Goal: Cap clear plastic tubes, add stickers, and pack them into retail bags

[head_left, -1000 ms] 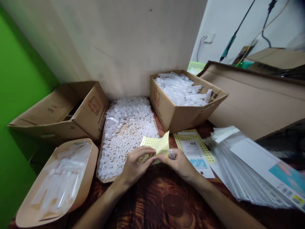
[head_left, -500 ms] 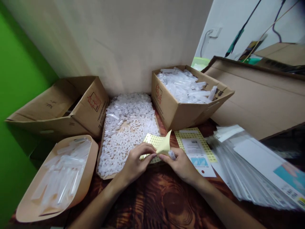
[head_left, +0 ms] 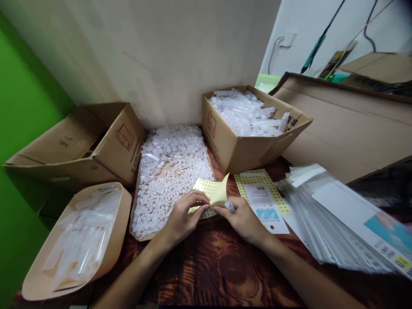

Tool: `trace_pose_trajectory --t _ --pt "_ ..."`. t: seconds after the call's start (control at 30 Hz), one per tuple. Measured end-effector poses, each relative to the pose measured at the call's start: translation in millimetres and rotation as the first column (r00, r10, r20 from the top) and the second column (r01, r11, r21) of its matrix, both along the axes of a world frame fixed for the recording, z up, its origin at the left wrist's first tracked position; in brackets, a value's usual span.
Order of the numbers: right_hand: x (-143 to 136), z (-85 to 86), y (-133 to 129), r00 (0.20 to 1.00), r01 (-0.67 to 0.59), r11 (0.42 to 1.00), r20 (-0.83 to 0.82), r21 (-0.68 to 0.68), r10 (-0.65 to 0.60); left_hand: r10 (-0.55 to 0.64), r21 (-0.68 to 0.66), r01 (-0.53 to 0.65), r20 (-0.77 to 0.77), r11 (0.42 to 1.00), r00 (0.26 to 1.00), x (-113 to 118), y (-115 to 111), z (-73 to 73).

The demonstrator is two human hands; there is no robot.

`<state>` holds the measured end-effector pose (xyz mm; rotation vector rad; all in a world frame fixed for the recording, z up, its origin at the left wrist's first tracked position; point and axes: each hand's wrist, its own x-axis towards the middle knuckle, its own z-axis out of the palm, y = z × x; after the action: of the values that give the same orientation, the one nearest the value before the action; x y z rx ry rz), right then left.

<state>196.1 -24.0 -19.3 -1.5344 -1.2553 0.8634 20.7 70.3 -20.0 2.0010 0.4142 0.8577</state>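
Observation:
Between my hands is a yellow sheet of small round stickers (head_left: pixel 220 195), its right part bent upward. My left hand (head_left: pixel 186 212) is closed on the sheet, thumb and fingers pinching its lower edge. My right hand (head_left: pixel 243 218) is closed too, with a clear plastic tube (head_left: pixel 229 207) held in it, one end poking up by the thumb. The right fingertips meet the sheet beside the left thumb. Just beyond my left hand lies a shallow cardboard tray (head_left: pixel 141 237) spread with many small white plastic pieces (head_left: pixel 161 189).
Left stand a peach bin (head_left: pixel 124 223) of clear tubes and an open cardboard box (head_left: pixel 109 156). A second box (head_left: pixel 251 152), behind, is heaped with tubes. On the right lie a printed card (head_left: pixel 267 210) over another sticker sheet (head_left: pixel 244 178) and a fanned stack of clear bags (head_left: pixel 334 227).
The view has shifted slightly. Both hands keep their hold on the sticker sheet and the tube, with hardly any visible movement.

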Motion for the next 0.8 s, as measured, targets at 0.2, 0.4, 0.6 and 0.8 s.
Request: trace_pose_trajectory --t 0.2,0.4,0.6,0.8 --pt "-1.1 -0.9 -0.6 0.999 -0.006 1.0 -0.032 -0.025 0.005 0.027 0.132 -0.024 -0.023 0.991 0.999 -1.1 0.5 -4.1" --pt "-1.3 -1.8 0.0 0.999 0.011 0.997 -0.04 -0.077 -0.014 0.003 0.112 0.001 -0.042 0.994 0.999 -0.2 2.2 -1.8" --pt "-1.0 0.8 0.5 0.999 0.011 0.997 -0.035 -0.073 -0.014 -0.013 0.094 0.014 -0.014 0.996 1.0 -0.5 4.0 2.9" --pt "-1.1 -1.9 -1.2 0.999 0.003 0.999 -0.041 -0.053 -0.005 0.008 0.136 0.0 -0.057 0.991 0.998 -0.1 2.1 -0.6"
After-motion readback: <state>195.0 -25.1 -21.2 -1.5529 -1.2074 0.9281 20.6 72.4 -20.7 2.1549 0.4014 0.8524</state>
